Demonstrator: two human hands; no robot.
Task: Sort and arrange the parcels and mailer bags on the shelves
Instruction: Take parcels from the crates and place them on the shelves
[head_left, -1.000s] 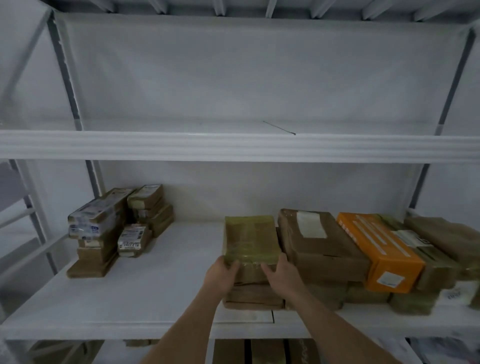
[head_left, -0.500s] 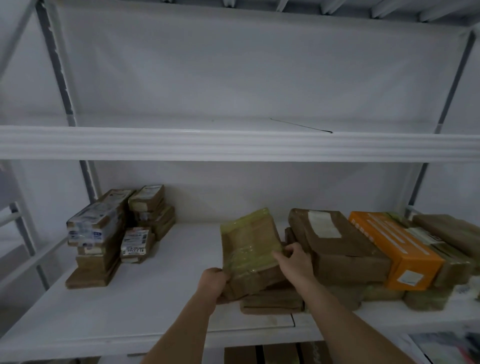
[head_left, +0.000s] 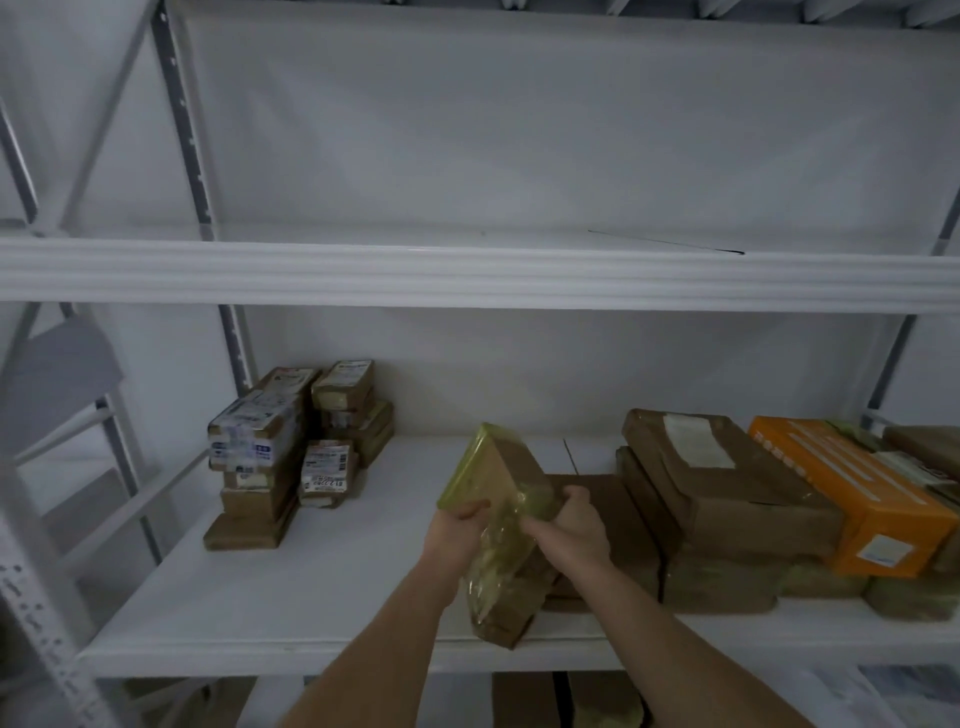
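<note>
Head view: the lower shelf (head_left: 322, 597) has a broad bare stretch of white board between the stack of small labelled parcels (head_left: 275, 457) near its back left corner and the brown parcels (head_left: 727, 499) packed along its right half, with an orange box (head_left: 852, 493) lying on top of those toward the right edge. The upper shelf (head_left: 467, 275) runs across above, leaving tall headroom over the parcels.

Both forearms reach up from the bottom of the frame to a parcel wrapped in yellowish-green film (head_left: 498, 519), held tilted on edge over the shelf's front edge, just left of the brown pile and touching or close over a flat brown parcel (head_left: 597, 499) beneath it. The left hand (head_left: 457, 525) grips its left side, fingers curled round the edge. The right hand (head_left: 571, 519) grips its right side, fingers clamped on the film.

A second ago this parcel lay flat on top of the low stack with both hands at its near end; half a second ago it was tipping up. Now it stands far steeper, lifted off the stack.
</note>
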